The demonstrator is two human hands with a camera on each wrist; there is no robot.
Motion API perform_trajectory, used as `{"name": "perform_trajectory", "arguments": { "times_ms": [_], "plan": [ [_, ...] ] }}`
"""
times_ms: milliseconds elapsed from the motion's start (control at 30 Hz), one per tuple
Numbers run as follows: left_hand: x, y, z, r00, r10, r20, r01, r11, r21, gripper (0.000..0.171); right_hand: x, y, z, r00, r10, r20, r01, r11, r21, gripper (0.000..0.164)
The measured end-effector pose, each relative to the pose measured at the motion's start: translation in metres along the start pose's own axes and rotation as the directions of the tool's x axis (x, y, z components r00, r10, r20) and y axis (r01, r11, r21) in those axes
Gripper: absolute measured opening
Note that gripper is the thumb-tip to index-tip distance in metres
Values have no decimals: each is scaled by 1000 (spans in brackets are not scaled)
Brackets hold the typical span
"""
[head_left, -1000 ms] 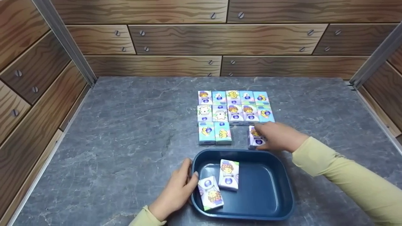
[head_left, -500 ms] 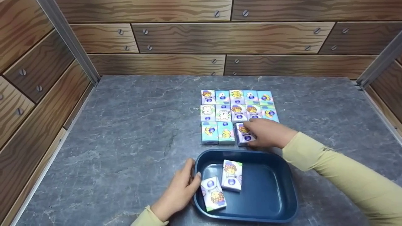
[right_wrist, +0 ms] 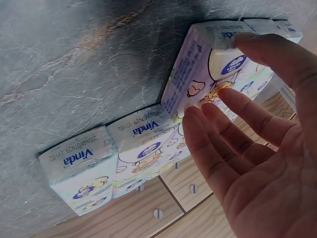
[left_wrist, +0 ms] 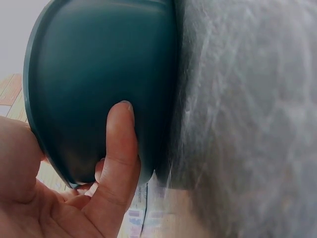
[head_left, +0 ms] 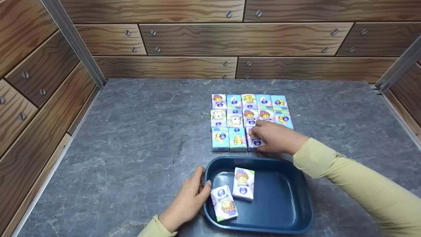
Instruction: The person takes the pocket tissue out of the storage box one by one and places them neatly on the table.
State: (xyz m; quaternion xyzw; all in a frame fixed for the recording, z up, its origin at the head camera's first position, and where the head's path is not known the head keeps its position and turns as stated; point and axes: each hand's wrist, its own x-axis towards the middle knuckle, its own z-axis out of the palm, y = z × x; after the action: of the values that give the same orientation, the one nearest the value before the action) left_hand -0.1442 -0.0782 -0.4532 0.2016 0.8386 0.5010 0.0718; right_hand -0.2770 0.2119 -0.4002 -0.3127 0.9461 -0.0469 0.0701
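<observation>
My right hand holds a small purple Vinda tissue pack between thumb and fingertips, at the right end of the front row. In the right wrist view, the thumb lies at the near end of this pack and the fingers reach over its printed face. Two blue packs stand directly left of it. My left hand grips the left wall of a dark blue plastic bin; the left wrist view shows one finger along the wall's outside. Inside the bin lie two white-purple packs, one tilted.
Behind the front row, two fuller rows of tissue packs lie close together on the grey marbled table. Wood-patterned panels rise at the back and sides, with metal posts at the corners.
The right hand has slid the purple pack leftward along the table until it sits beside the two blue packs. The left hand keeps its place on the bin; the view has shifted slightly.
</observation>
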Motion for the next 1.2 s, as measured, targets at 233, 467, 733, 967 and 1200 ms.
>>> {"name": "perform_trajectory", "arguments": {
  "times_ms": [233, 467, 733, 967, 1200],
  "plan": [
    [0, -1, -1, 1000, 9, -11, -9, 1000, 13, 13, -2, -2, 0, 1000, -2, 6, 2, 1000, -19, 35],
    [-1, -1, -1, 1000, -5, -5, 5, 1000, -2, 14, -4, -7, -1, 999, 15, 38, -14, 1000, -25, 36],
    [-2, -1, 0, 1000, 1, -5, -1, 1000, -5, 13, -8, -16, -10, 1000, -2, 8, 2, 1000, 11, 36],
    [-1, -1, 0, 1000, 2, 0, -2, 1000, 0, 14, -18, -43, -37, 992, -39, -117, 39, 999, 0, 37],
    [0, -1, 0, 1000, 21, -8, -21, 1000, -1, 15, -34, -80, -53, 972, -152, -180, 144, 988, -53, 41]
  ]
}}
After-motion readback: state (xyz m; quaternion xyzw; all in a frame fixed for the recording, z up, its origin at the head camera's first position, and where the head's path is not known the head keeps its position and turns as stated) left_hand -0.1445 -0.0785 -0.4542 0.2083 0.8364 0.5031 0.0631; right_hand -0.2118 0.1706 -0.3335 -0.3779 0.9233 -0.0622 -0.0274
